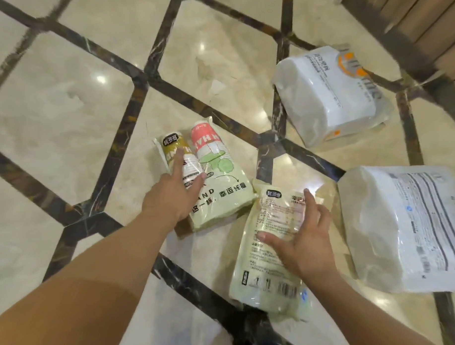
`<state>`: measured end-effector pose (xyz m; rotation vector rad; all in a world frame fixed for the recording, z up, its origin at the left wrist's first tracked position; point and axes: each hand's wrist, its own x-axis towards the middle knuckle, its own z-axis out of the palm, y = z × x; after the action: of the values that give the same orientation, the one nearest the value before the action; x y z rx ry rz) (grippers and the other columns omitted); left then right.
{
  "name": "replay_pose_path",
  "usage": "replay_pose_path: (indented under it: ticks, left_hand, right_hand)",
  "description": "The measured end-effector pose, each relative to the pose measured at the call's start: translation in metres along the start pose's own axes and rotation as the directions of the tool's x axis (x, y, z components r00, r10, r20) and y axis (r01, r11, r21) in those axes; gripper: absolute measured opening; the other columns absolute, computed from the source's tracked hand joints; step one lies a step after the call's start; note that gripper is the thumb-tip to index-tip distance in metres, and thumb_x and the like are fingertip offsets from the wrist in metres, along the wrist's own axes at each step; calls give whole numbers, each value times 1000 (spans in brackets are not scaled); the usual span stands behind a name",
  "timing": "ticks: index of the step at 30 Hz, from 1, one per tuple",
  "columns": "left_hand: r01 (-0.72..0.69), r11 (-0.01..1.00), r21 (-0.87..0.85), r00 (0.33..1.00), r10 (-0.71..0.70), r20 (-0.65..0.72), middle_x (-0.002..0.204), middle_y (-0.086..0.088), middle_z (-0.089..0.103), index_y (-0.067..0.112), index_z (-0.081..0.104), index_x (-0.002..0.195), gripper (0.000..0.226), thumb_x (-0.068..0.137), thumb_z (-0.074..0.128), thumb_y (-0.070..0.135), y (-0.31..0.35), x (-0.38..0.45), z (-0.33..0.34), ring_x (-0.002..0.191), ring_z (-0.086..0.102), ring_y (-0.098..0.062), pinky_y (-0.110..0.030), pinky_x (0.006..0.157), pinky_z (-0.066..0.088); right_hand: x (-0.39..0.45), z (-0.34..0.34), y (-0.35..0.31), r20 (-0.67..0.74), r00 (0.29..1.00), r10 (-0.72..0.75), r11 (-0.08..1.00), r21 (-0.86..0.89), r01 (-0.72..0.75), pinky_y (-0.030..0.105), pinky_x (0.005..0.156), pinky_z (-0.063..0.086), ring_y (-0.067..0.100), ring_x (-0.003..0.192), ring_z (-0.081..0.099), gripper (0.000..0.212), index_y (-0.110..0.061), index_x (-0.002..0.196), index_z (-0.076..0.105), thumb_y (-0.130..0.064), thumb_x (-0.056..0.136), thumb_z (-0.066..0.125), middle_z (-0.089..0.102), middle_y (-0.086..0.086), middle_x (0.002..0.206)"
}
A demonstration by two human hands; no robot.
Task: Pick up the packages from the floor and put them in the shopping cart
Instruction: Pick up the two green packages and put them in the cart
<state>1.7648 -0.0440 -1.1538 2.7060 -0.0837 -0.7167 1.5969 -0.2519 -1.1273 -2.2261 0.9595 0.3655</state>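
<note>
Several packages lie on the marble floor. A pale green pack with cup pictures (pixel 220 187) lies in the middle; my left hand (pixel 172 193) rests flat on its near left part, fingers spread, not closed around it. Right of it lies a second pale green pack (pixel 267 266), printed back side up. My right hand (pixel 306 242) hovers over or touches its right edge with fingers apart. A white tissue pack with orange print (pixel 329 96) lies at the far right. Another white pack with a label (pixel 405 230) lies at the near right. No shopping cart is in view.
The floor is glossy cream marble with dark inlaid strips (pixel 136 104) in a diamond pattern. Wooden slats (pixel 437 30) of some furniture or wall stand at the top right corner, close behind the far white pack.
</note>
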Motion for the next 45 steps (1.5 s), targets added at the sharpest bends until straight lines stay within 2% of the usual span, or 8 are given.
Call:
replay_pose_path:
  ticks: [4,7,11,15,23,29,34,45]
  left_hand:
    - [26,921,-390,1000,-31,-6,130,-14,62,42,-18,158,103,95,62,56,5,12,-3,105,65,-35,-46,95,53]
    - [166,778,-606,983,-178,40,124,-5,59,21,-8,161,120,85,82,40,10,14,-8,100,59,-27,-40,86,50]
    - [384,670,-636,921,-326,213,115,-5,71,8,49,134,88,69,92,49,12,21,-11,102,67,-31,-40,75,48]
    - [349,636,-688,936,-277,219,100,-6,78,17,68,108,52,71,89,46,19,20,-17,84,71,-21,-30,61,44]
    - [185,659,-729,975,-219,50,110,-3,76,25,57,127,78,60,88,50,24,20,-32,92,75,-25,-47,90,61]
    - [141,621,-771,972,-235,-12,105,0,77,30,67,121,78,49,85,52,42,-20,-67,94,76,-25,-48,88,62]
    - [87,492,-866,966,-253,-47,99,2,80,31,70,113,52,66,91,35,78,-91,-141,84,79,-22,-46,78,65]
    - [-154,640,-752,987,66,-146,91,5,82,32,71,106,37,74,90,33,282,-294,-502,81,80,-23,-48,80,64]
  right_hand:
    - [3,-7,4,-58,974,220,953,228,-202,54,115,36,37,147,36,148,-32,162,-3,-39,56,100,9,7,168]
    - [1,-9,15,-2,952,307,894,343,-288,58,107,45,37,132,54,142,-31,160,6,-33,55,101,51,7,147]
    - [8,-12,24,92,925,369,866,328,-378,47,90,59,26,103,71,108,-18,136,51,-45,44,103,73,1,115]
    - [10,-12,26,82,951,298,875,374,-306,39,77,61,20,91,75,84,-23,124,61,-48,54,99,77,-4,106]
    - [11,-21,8,23,999,44,894,444,-50,25,62,57,10,83,74,68,-44,133,45,-32,80,87,74,-10,100]
    - [-13,-56,-11,-28,998,62,900,434,-44,27,62,54,8,82,71,59,-30,131,53,-39,80,84,72,-10,98]
    - [-56,-148,-54,-57,995,79,868,495,-41,24,61,53,12,86,74,59,-24,124,62,-42,75,88,75,-7,99]
    - [-211,-540,-240,-235,972,23,743,654,141,32,67,61,16,77,78,46,-22,110,71,-43,74,90,80,-3,92]
